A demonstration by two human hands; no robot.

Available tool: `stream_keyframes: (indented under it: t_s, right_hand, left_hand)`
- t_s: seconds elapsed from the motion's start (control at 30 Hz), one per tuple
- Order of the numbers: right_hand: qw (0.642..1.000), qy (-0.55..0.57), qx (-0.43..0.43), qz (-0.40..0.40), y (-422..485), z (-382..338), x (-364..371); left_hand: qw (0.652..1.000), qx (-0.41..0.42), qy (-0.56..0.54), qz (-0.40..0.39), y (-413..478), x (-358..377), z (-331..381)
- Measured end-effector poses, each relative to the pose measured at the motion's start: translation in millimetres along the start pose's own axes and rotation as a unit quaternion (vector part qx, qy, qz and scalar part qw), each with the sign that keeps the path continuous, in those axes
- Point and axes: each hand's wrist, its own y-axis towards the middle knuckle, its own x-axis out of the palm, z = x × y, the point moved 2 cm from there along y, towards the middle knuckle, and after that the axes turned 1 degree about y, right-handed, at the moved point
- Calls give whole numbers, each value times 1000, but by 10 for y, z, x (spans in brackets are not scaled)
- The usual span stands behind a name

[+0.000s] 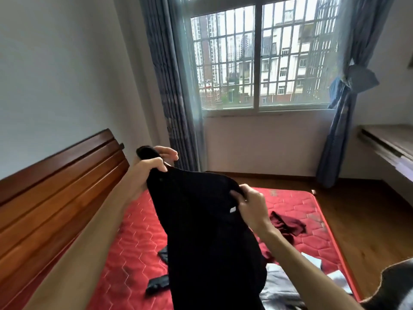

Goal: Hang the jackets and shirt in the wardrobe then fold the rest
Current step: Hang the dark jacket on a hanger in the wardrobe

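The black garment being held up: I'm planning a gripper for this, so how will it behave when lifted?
Probably floppy: the black garment sags and hangs in folds between the left hand and right hand, with no shape of its own. Likely light, since finger grips alone hold it up. Its matte cloth is probably not slippery.

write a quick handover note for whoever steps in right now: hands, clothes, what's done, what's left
Left hand: grips the top edge of the black garment.
Right hand: pinches the same edge further along, so the garment hangs in the air over the red mattress.
On the mattress: a crumpled dark red garment, a grey garment at the near edge, and a small black piece.
Done: cannot tell, since the wardrobe is not in view.
Left: hang or fold the black garment, then deal with the unfolded clothes on the mattress.
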Motion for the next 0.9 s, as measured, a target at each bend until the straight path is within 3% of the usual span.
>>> stream_keyframes:
  t_s: [0.17, 0.3, 0.5, 0.57, 0.7, 0.8, 0.9]
  right_hand:
    - [990, -15, -37, 132, 334, -176, -434]
    - [983, -36, -110, 139, 586, -427, -783]
    - [953, -98, -217, 188, 717, -830, -1161]
    - [950, -127, -232, 166, 757, -847, -1305]
    - [949, -195, -245, 23, 711, -615, -1501]
    - [919, -196, -341, -39, 532, -406, -1474]
    - [908, -166, -375, -79, 314, -326, -1415]
  left_hand:
    - [989, 37, 138, 37, -2, -150, -27]
    - [966, 78, 247, 7, 54, -52, -42]
    - [949, 132, 268, 102, 353, 73, -149]
    - [945, 132, 274, 121, 424, 37, -182]
    - [928, 122, 323, 138, 541, -93, -138]
    - [906, 183, 360, 126, 580, -16, 21]
    - [865, 254, 426, 71, 536, 107, 201]
